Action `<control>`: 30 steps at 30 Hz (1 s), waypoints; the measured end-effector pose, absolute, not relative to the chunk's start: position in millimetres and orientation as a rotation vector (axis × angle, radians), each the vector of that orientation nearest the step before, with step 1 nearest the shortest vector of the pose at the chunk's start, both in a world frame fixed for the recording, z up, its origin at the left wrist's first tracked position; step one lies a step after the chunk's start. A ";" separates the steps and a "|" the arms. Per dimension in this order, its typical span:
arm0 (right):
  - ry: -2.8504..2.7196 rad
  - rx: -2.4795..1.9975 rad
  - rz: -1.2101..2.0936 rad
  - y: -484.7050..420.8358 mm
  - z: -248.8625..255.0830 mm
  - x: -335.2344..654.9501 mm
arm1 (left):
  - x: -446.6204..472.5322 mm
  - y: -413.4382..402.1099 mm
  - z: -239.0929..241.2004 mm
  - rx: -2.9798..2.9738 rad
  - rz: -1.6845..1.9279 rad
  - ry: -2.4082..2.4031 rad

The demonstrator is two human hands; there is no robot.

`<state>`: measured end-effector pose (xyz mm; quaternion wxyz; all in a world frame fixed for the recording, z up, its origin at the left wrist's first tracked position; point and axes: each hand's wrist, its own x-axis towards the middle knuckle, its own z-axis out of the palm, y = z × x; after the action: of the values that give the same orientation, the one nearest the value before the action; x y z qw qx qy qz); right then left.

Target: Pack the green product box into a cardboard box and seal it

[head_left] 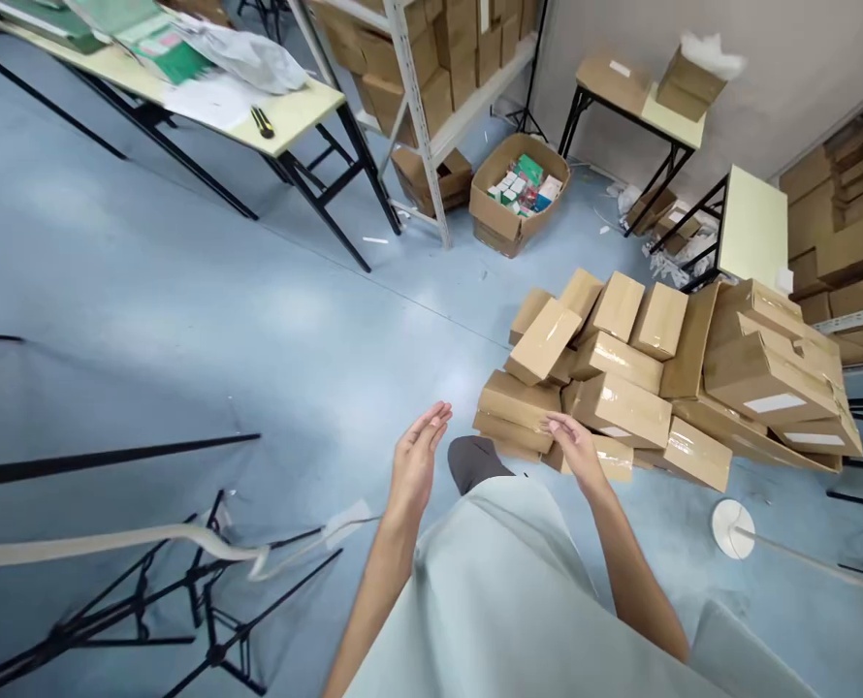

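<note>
My left hand (415, 460) hovers over the blue floor with its fingers stretched out, holding nothing. On the other side of my body, my right hand (575, 448) hangs in front of the pile of cardboard boxes, fingers extended and apart from the palm, nothing visible in them. The closest carton to it is a brown taped box (624, 410); whether the fingertips touch any box I cannot tell. Another brown box (515, 402) lies just left of my right fingertips. More cartons, such as a tilted box (543, 341), are heaped behind these.
A large open carton (683, 373) full of boxes lies at the pile's right. Farther off stand an open box of small packages (500, 218), a metal shelf (421, 116) and a table (297, 121) with a utility knife (262, 122). Black stand legs (213, 654) occupy the lower left.
</note>
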<state>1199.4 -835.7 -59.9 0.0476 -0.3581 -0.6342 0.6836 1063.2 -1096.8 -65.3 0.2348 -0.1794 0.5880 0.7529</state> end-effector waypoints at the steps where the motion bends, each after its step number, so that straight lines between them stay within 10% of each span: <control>1: -1.926 -1.092 2.085 -841.0 -60.2 1181.8 | 1048.6 -1098.7 -64.7 -0.485 2.063 1.608; 30: -1.807 -1.171 1.585 -729.3 -25.8 611.2 | 452.7 -884.4 -20.0 0.132 1.867 1.307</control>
<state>611.2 -729.3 -25.8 0.2317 -0.4260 -0.6575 0.5766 452.7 -884.4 -20.0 0.4161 0.0527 0.5206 0.7437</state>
